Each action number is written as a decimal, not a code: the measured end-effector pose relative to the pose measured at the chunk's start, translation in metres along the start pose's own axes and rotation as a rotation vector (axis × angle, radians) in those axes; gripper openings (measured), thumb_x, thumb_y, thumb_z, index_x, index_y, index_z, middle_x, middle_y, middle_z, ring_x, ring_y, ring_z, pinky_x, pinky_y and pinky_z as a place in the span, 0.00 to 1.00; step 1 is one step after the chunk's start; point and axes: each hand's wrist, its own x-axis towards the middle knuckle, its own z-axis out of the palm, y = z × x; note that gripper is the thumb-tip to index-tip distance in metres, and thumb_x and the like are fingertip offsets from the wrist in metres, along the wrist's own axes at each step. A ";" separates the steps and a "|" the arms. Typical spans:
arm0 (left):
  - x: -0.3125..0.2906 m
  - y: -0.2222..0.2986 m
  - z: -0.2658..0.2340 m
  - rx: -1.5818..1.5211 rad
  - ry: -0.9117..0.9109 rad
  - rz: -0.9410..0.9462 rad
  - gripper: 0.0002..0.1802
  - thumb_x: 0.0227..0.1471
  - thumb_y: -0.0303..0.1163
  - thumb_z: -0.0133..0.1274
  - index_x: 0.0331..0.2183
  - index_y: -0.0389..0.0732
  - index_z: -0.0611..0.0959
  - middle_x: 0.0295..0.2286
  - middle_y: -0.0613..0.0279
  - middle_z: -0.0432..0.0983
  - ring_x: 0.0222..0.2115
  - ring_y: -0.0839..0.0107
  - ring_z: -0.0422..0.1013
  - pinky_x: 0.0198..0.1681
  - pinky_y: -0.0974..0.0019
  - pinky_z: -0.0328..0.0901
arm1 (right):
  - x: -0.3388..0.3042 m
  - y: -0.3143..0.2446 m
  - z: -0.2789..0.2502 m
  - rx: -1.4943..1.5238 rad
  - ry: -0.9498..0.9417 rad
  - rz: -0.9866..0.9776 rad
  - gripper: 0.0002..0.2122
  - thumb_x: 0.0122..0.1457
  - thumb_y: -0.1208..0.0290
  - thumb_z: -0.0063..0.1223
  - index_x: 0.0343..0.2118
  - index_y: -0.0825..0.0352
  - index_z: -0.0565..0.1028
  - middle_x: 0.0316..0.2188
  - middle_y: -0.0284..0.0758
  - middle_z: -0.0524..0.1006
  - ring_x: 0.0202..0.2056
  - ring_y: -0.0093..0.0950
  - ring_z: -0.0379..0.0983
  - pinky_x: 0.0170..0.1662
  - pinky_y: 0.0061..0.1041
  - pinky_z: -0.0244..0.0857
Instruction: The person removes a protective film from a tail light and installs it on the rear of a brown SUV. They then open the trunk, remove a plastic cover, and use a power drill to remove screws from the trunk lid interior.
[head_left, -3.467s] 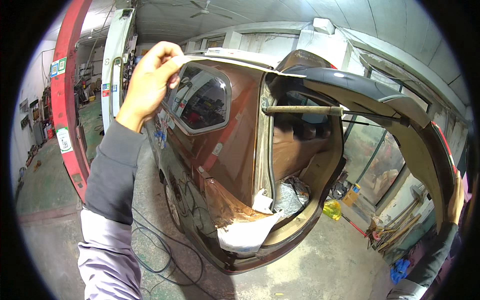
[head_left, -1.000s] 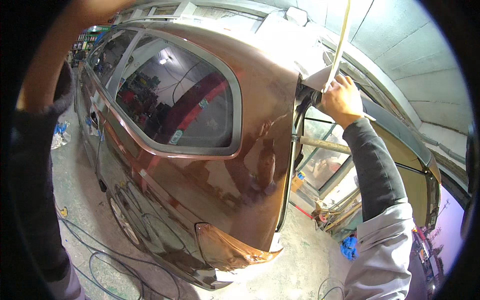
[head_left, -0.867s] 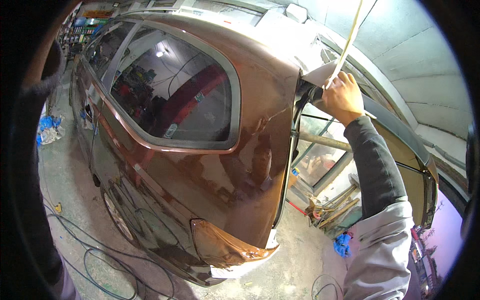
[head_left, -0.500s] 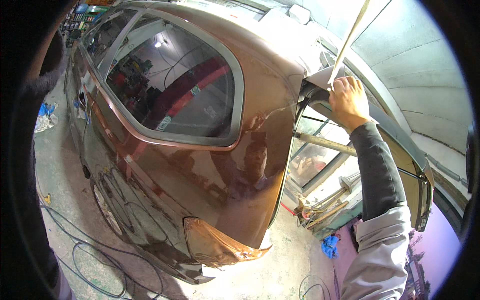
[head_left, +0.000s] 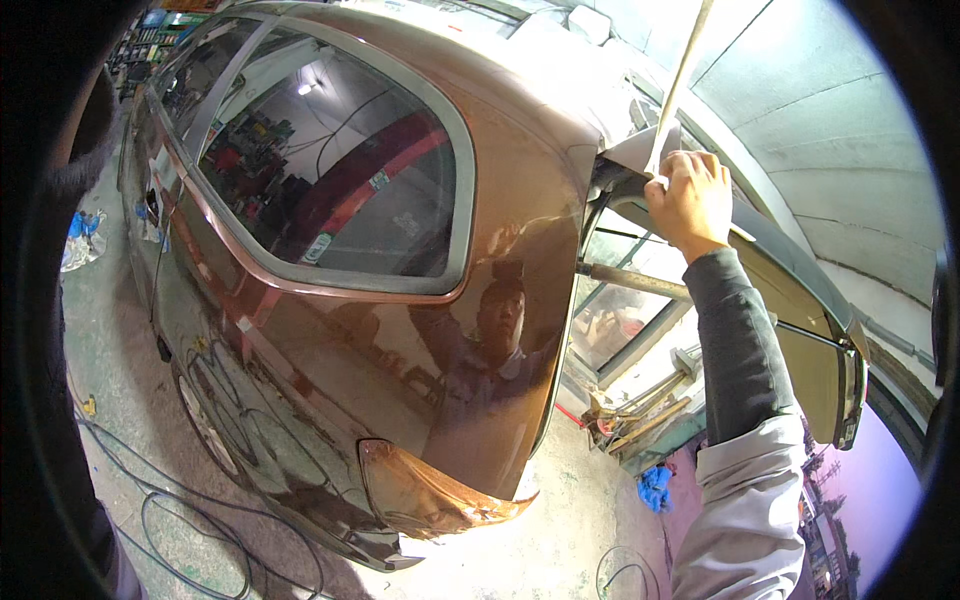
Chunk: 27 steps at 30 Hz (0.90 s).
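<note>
My right hand [head_left: 690, 200] is raised beside the car's rear roof corner, its fingers curled in a pinch. From its fingertips a long, narrow pale strip [head_left: 682, 75], which looks like masking tape, runs upward out of view. A grey flap [head_left: 632, 152] lies just behind the fingers, by the raised tailgate [head_left: 815, 370]. Close to the hand on the left is the glossy brown rear body panel [head_left: 520, 290] of the car, with a dark rear side window [head_left: 340, 160]. My left hand is out of view.
Black hoses [head_left: 160, 520] lie across the concrete floor at lower left. Beyond the rear opening, long-handled tools [head_left: 650, 410] lean near a window, with a blue crumpled item [head_left: 655, 488] on the floor. A pale bar [head_left: 640, 280] crosses below my wrist.
My right hand and the strip sit slightly farther left in the picture, as does the car. The strip leans a little less, and the fingers keep the same pinch.
</note>
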 end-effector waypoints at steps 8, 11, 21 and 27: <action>-0.001 0.000 0.004 -0.006 -0.005 0.000 0.08 0.64 0.31 0.52 0.38 0.36 0.80 0.30 0.66 0.75 0.32 0.77 0.71 0.39 0.71 0.67 | 0.007 -0.003 -0.005 -0.183 -0.024 -0.114 0.09 0.56 0.63 0.59 0.30 0.64 0.82 0.37 0.35 0.82 0.47 0.35 0.73 0.53 0.37 0.63; -0.002 0.000 0.005 -0.006 -0.003 0.003 0.08 0.64 0.31 0.52 0.37 0.36 0.80 0.30 0.66 0.75 0.32 0.77 0.71 0.39 0.71 0.67 | 0.010 -0.007 -0.002 -0.197 -0.030 -0.102 0.09 0.55 0.63 0.58 0.29 0.64 0.82 0.35 0.35 0.81 0.48 0.35 0.72 0.54 0.35 0.63; -0.003 -0.001 0.014 -0.015 0.009 0.000 0.08 0.63 0.31 0.52 0.37 0.36 0.80 0.30 0.65 0.75 0.31 0.77 0.71 0.39 0.72 0.67 | 0.022 0.034 -0.047 0.361 0.014 0.440 0.13 0.59 0.59 0.60 0.34 0.65 0.85 0.23 0.41 0.82 0.26 0.34 0.80 0.37 0.33 0.73; -0.002 0.000 0.019 -0.024 0.027 0.008 0.08 0.63 0.31 0.51 0.37 0.36 0.80 0.31 0.65 0.75 0.31 0.77 0.71 0.39 0.72 0.66 | 0.009 0.063 -0.085 0.596 0.260 0.553 0.15 0.59 0.58 0.63 0.33 0.69 0.85 0.20 0.32 0.81 0.22 0.20 0.73 0.30 0.24 0.68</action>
